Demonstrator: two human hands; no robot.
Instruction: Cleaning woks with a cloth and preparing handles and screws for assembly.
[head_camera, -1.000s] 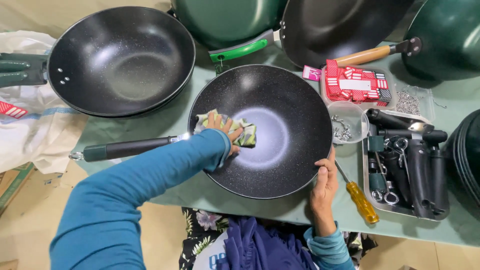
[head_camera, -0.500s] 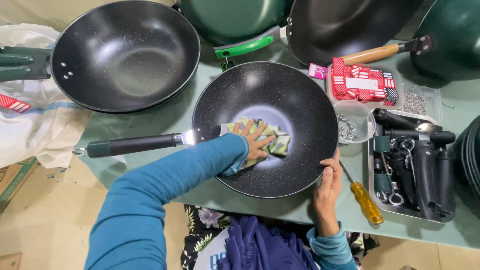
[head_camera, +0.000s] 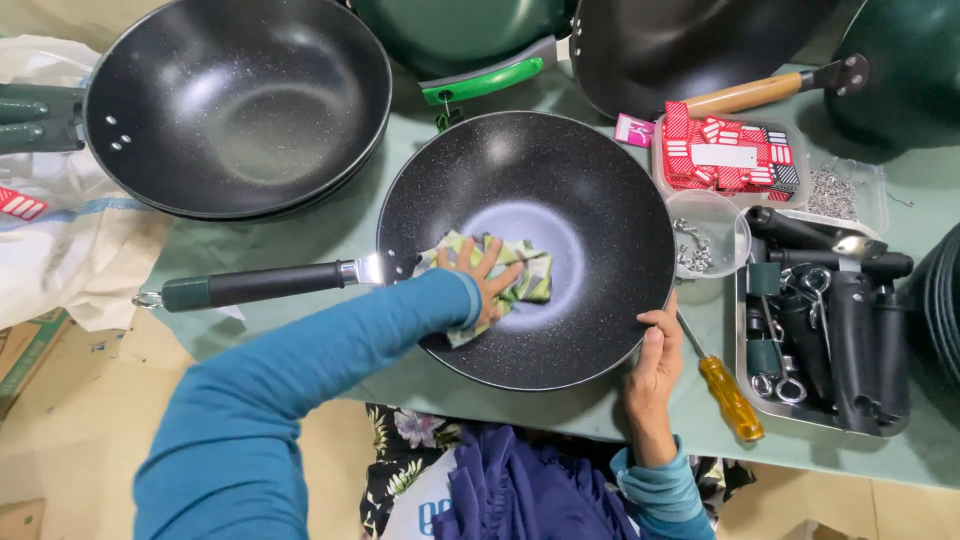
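A black speckled wok (head_camera: 590, 180) with a dark handle (head_camera: 255, 285) pointing left sits on the green table (head_camera: 330, 235). My left hand (head_camera: 482, 275) presses a green patterned cloth (head_camera: 530, 280) against the wok's inner wall, on its left side near the handle rivets. My right hand (head_camera: 652, 365) grips the wok's near right rim, thumb on the edge.
A second black wok (head_camera: 235, 100) lies at the upper left, more pans (head_camera: 680, 40) at the back. To the right are a yellow-handled screwdriver (head_camera: 728, 395), a tray of black handles (head_camera: 830, 320), a clear cup of screws (head_camera: 705, 235) and a box of red tags (head_camera: 725, 155).
My left hand has swept the cloth from the wok's left wall toward the middle and back left again. My right hand stays on the rim.
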